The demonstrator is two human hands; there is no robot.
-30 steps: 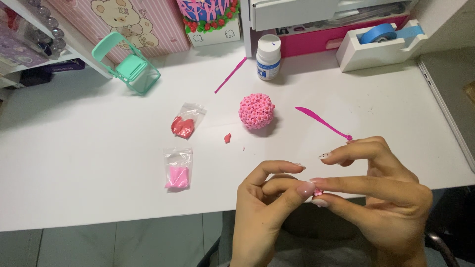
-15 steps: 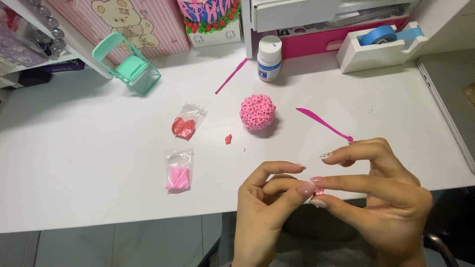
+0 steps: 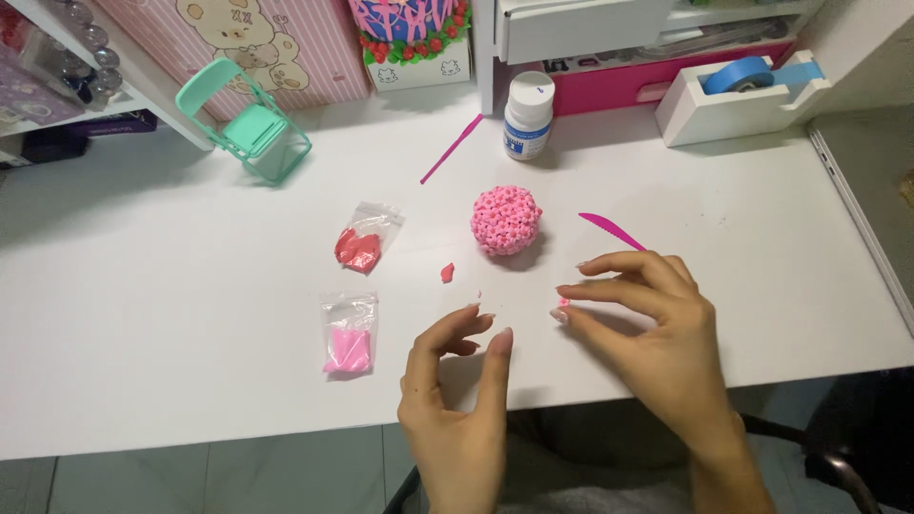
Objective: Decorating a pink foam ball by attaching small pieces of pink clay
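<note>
Pink clay, a tiny bit [image 3: 564, 303], is sitting pinched in the grip of the right hand [image 3: 657, 324], between thumb and forefinger, just above the white counter [image 3: 190, 314]. The pink studded ball [image 3: 506, 220] is lying just beyond it, far and slightly left, nearer the right hand. The left hand [image 3: 462, 381] is hovering with its grip spread, holding nothing.

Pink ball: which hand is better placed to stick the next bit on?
Right hand, probably: it pinches a tiny pink clay bit and sits just below-right of the pink ball. The left hand looks empty and farther off.
</note>
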